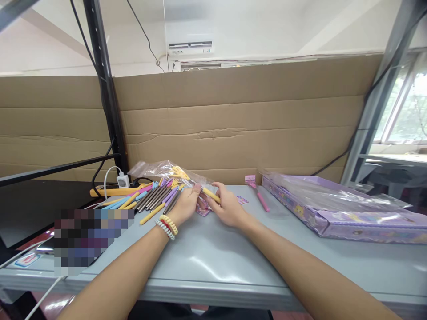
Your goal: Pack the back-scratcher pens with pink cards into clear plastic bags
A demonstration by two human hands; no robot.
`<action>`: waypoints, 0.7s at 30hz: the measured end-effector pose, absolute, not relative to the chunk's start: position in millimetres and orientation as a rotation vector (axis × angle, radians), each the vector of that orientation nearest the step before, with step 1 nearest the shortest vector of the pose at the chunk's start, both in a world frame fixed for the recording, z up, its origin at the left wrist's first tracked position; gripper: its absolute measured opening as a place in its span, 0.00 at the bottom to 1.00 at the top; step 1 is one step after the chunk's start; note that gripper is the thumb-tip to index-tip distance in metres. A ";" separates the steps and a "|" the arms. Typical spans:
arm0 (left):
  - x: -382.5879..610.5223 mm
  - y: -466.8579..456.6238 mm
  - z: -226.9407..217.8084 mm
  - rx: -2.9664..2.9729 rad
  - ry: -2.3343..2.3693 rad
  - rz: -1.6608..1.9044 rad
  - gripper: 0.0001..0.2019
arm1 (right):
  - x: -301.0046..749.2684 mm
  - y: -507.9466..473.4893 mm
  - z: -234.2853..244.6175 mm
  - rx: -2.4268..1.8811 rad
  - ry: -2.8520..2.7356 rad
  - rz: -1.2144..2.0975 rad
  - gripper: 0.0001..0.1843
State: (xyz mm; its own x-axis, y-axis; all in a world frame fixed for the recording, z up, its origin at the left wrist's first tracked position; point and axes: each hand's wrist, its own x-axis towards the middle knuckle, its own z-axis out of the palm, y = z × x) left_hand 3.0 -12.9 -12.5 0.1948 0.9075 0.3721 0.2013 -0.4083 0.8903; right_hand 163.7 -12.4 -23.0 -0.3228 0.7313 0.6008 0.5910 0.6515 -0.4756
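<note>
Both hands meet over the middle of the table around a yellow back scratcher (211, 195) with a hand-shaped head. My right hand (228, 206) is closed on its yellow handle. Beside it, my left hand (187, 202) is closed round the back scratcher near the handle's upper end. A clear plastic bag (151, 169) covers the head and stretches out to the left. Purple printed cards (203, 210) lie partly hidden beneath the hands. Left of my left hand is a pile of back scratchers (156, 195) in yellow, blue, purple and pink.
A pink back scratcher (262, 200) with a header card lies right of the hands, near a small purple card (242, 200). Clear bags lie over a purple box (353, 231) at right. A charger (123, 180), a cable and a blurred-out object (90, 240) are at left.
</note>
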 end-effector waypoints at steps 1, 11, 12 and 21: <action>4.6 -15.2 -13.2 1.811 1.061 1.221 0.27 | 163.0 -12.7 -23.7 -1.020 -2.025 0.206 0.28; 1.1 -13.6 -11.2 1.828 1.061 1.012 0.28 | 164.0 -12.1 -23.5 -0.950 -2.057 0.054 0.25; -0.5 -11.5 -9.9 1.741 1.094 1.083 0.28 | 163.9 -12.1 -23.1 -0.962 -2.037 0.031 0.25; -4.8 -4.3 -14.1 1.643 1.038 1.325 0.28 | 166.8 -6.9 -24.5 -0.965 -1.957 -0.035 0.30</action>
State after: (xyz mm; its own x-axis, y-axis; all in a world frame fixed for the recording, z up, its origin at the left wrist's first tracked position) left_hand -4.8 -4.3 -14.1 0.1269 0.9253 0.3574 0.1254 -0.3724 0.9196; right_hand 166.8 -6.9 -24.5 -0.2665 0.6110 0.7454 0.6376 0.6917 -0.3391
